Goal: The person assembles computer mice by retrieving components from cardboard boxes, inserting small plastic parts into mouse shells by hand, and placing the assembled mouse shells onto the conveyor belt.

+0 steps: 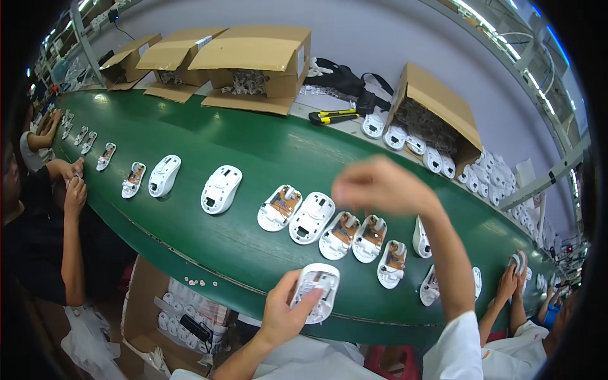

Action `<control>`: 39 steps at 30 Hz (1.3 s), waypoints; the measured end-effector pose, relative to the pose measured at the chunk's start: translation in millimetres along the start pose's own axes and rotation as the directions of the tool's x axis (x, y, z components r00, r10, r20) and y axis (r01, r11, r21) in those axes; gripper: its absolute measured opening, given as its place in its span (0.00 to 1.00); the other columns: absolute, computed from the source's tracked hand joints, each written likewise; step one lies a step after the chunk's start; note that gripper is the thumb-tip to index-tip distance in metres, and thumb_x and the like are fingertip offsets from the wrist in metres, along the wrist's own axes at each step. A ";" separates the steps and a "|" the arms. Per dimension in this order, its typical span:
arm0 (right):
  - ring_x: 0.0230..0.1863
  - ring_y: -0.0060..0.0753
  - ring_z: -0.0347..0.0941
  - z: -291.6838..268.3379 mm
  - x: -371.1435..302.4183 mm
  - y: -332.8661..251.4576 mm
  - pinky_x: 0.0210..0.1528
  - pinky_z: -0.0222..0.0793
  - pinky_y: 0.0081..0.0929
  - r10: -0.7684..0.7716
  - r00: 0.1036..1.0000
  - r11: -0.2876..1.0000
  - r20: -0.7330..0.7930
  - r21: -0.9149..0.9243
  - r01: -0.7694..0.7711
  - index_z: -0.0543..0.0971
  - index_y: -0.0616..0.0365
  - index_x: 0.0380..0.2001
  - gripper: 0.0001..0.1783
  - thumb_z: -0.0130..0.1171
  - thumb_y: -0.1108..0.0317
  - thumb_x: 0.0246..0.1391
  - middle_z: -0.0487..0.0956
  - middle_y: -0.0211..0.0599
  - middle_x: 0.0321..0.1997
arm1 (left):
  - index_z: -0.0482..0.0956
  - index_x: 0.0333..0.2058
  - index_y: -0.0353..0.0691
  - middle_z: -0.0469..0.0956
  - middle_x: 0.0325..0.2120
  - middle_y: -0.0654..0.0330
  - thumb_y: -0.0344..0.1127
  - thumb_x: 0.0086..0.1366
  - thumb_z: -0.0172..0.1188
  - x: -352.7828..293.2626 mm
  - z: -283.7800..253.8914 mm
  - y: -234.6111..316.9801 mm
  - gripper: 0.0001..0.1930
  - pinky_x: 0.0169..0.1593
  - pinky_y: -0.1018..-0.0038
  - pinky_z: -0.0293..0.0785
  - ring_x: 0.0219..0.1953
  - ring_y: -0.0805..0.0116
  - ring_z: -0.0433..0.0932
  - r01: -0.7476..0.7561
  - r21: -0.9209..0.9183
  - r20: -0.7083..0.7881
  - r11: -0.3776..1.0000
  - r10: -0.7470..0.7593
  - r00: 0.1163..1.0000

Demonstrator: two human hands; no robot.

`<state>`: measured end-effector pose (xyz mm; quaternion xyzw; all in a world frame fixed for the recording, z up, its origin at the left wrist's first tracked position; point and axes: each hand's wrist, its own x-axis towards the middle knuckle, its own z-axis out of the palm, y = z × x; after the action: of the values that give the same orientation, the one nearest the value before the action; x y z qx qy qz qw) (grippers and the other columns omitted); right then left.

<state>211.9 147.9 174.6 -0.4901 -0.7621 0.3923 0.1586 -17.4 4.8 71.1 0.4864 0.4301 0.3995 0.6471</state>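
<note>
Near the front edge of the green belt, my left hand [283, 316] grips a white computer mouse shell [324, 278], its thumb laid across the inner face. My right hand [383, 185] hangs over the belt just beyond a row of mice, its fingers curled and smeared by motion; whether they hold anything cannot be seen. Below it lie open mouse halves with brown circuit boards, among them one mouse half [340, 234] and another [370, 237]. A closed white mouse [312, 217] sits beside them, left of my right hand, with an open mouse half [279, 208] to its left.
Cardboard boxes [253, 47] with small parts line the far side. A yellow-black utility knife [334, 117] lies near a tilted box [440, 95] and white mice. Co-workers' hands [75, 180] are at the left, others [512, 278] at the right. A carton [136, 316] of shells stands below the belt.
</note>
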 end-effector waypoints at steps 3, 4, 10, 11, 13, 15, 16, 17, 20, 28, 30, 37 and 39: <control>0.21 0.26 0.73 -53.5 99.0 46.8 0.27 0.72 0.25 0.127 0.939 0.979 -0.321 -0.114 -0.171 0.83 0.65 0.30 0.10 0.61 0.67 0.50 0.80 0.36 0.24 | 0.72 0.47 0.32 0.79 0.36 0.53 0.25 0.59 0.62 6.6 -5.5 -2.8 0.17 0.37 0.77 0.75 0.34 0.70 0.78 -0.077 0.071 -0.109 0.995 0.084 0.990; 0.24 0.33 0.75 -68.4 134.1 75.3 0.31 0.74 0.30 0.044 0.910 0.969 -0.413 -0.202 -0.139 0.83 0.65 0.29 0.10 0.60 0.69 0.49 0.81 0.40 0.25 | 0.72 0.47 0.32 0.79 0.35 0.53 0.25 0.59 0.62 9.2 -7.2 -5.5 0.17 0.37 0.77 0.75 0.33 0.70 0.78 -0.108 0.103 -0.138 0.989 0.122 0.983; 0.34 0.44 0.77 -83.5 285.5 142.4 0.40 0.73 0.37 0.026 0.832 0.818 -0.554 -0.466 -0.337 0.83 0.59 0.37 0.14 0.62 0.63 0.49 0.82 0.43 0.34 | 0.73 0.46 0.32 0.80 0.33 0.53 0.27 0.60 0.62 34.2 -18.4 -8.4 0.16 0.35 0.76 0.75 0.31 0.69 0.78 -0.116 0.200 -0.259 0.973 0.167 0.951; 0.37 0.47 0.78 -87.0 299.2 146.1 0.42 0.73 0.39 0.046 0.809 0.780 -0.585 -0.485 -0.395 0.83 0.58 0.39 0.14 0.61 0.63 0.49 0.82 0.44 0.36 | 0.73 0.46 0.32 0.80 0.33 0.53 0.27 0.60 0.62 41.1 -19.5 -6.4 0.16 0.35 0.76 0.75 0.30 0.69 0.78 -0.105 0.203 -0.266 0.973 0.158 0.951; 0.39 0.48 0.78 -81.1 320.4 148.6 0.42 0.73 0.40 0.072 0.825 0.787 -0.561 -0.476 -0.392 0.83 0.58 0.39 0.15 0.61 0.63 0.49 0.82 0.45 0.38 | 0.73 0.46 0.31 0.80 0.33 0.53 0.26 0.59 0.62 45.1 -24.0 -7.4 0.16 0.35 0.77 0.75 0.30 0.69 0.78 -0.081 0.208 -0.289 0.975 0.140 0.947; 0.42 0.51 0.77 -83.3 333.3 145.8 0.44 0.72 0.42 0.122 0.836 0.783 -0.536 -0.466 -0.413 0.82 0.58 0.41 0.17 0.61 0.62 0.49 0.81 0.46 0.42 | 0.72 0.46 0.30 0.80 0.33 0.54 0.24 0.58 0.62 48.4 -28.5 -6.3 0.17 0.35 0.78 0.75 0.30 0.70 0.78 -0.060 0.204 -0.303 0.977 0.122 0.945; 0.44 0.52 0.77 -85.8 337.5 140.5 0.44 0.72 0.43 0.141 0.839 0.779 -0.525 -0.464 -0.421 0.82 0.58 0.42 0.17 0.61 0.62 0.49 0.81 0.47 0.44 | 0.72 0.46 0.29 0.79 0.33 0.54 0.22 0.57 0.62 49.3 -31.0 -5.3 0.17 0.35 0.79 0.75 0.30 0.70 0.78 -0.055 0.202 -0.311 0.978 0.118 0.943; 0.43 0.53 0.77 -81.9 336.0 127.0 0.44 0.72 0.43 0.077 0.855 0.787 -0.512 -0.495 -0.367 0.82 0.58 0.41 0.17 0.61 0.63 0.48 0.81 0.47 0.43 | 0.72 0.46 0.29 0.79 0.33 0.54 0.22 0.57 0.62 48.0 -32.8 -6.1 0.17 0.35 0.79 0.75 0.30 0.70 0.78 -0.059 0.207 -0.335 0.976 0.128 0.933; 0.35 0.53 0.77 -82.1 303.0 117.7 0.38 0.73 0.40 -0.073 0.861 0.835 -0.504 -0.503 -0.223 0.80 0.64 0.36 0.16 0.59 0.68 0.42 0.81 0.51 0.36 | 0.72 0.46 0.29 0.79 0.33 0.54 0.24 0.58 0.63 31.1 -34.7 1.1 0.18 0.35 0.79 0.75 0.30 0.70 0.78 -0.087 0.183 -0.296 0.979 0.140 0.945; 0.21 0.25 0.71 -61.8 85.2 17.3 0.24 0.73 0.18 0.155 0.843 0.946 -0.516 0.324 0.025 0.78 0.70 0.41 0.17 0.58 0.86 0.43 0.75 0.37 0.25 | 0.69 0.49 0.33 0.78 0.38 0.53 0.29 0.63 0.58 -79.1 -7.7 23.3 0.17 0.34 0.77 0.75 0.30 0.70 0.77 -0.179 -0.026 -0.205 0.983 0.170 0.964; 0.22 0.25 0.71 -48.2 26.2 -3.7 0.27 0.74 0.17 0.140 0.838 0.943 -0.528 0.330 0.050 0.79 0.69 0.42 0.18 0.59 0.84 0.44 0.75 0.36 0.26 | 0.66 0.51 0.31 0.77 0.37 0.50 0.26 0.61 0.56 -90.1 -3.5 27.8 0.19 0.32 0.74 0.80 0.31 0.63 0.80 -0.136 -0.351 -0.131 0.926 0.095 0.987; 0.26 0.29 0.78 47.8 -129.2 -42.0 0.31 0.77 0.19 0.167 0.888 0.850 -0.429 0.520 0.091 0.79 0.70 0.43 0.14 0.57 0.82 0.52 0.80 0.42 0.29 | 0.61 0.56 0.30 0.76 0.39 0.45 0.20 0.50 0.48 -77.3 22.9 -9.2 0.30 0.34 0.68 0.83 0.36 0.55 0.81 -0.122 -0.604 -0.039 0.788 0.124 0.991; 0.26 0.30 0.79 67.7 -166.0 -49.5 0.30 0.78 0.19 0.162 0.884 0.860 -0.438 0.502 0.091 0.79 0.70 0.43 0.13 0.57 0.82 0.53 0.81 0.43 0.31 | 0.61 0.55 0.30 0.76 0.39 0.45 0.20 0.48 0.48 -79.5 40.3 -9.7 0.30 0.37 0.69 0.81 0.38 0.55 0.80 -0.112 -0.568 -0.027 0.815 0.117 0.993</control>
<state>216.6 -37.1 192.1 -0.5246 -0.5611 0.4527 0.4528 -3.1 -83.2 81.3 0.2983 0.2586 0.5453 0.7395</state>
